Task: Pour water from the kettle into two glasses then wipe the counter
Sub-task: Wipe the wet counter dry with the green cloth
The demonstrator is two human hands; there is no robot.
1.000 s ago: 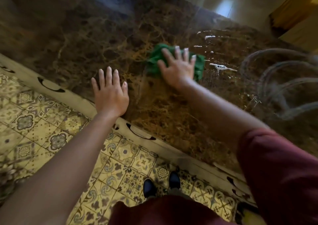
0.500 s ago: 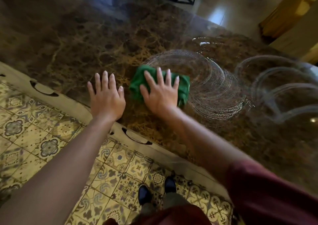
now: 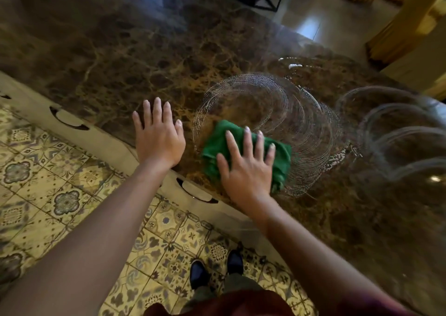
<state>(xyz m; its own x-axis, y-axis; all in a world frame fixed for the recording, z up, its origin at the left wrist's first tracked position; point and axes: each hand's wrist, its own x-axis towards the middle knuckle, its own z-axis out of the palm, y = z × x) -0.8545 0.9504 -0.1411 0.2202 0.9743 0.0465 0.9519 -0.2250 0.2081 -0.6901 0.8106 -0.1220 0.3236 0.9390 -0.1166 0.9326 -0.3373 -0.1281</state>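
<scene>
A green cloth lies on the dark brown marble counter near its front edge. My right hand presses flat on the cloth, fingers straight and spread. My left hand rests flat on the counter just left of the cloth, fingers straight. Curved wet streaks ring the stone beyond and right of the cloth, and a few water drops sit farther back. No kettle or glasses are in view.
Blurred transparent arcs show at the right of the counter. The counter's pale front edge has curved cutouts. Patterned floor tiles and my shoes lie below. Yellow curtains hang at the far right.
My right hand has slid the green cloth back toward the front edge and to the left, leaving circular wet streaks behind. My left hand has stayed flat on the counter.
</scene>
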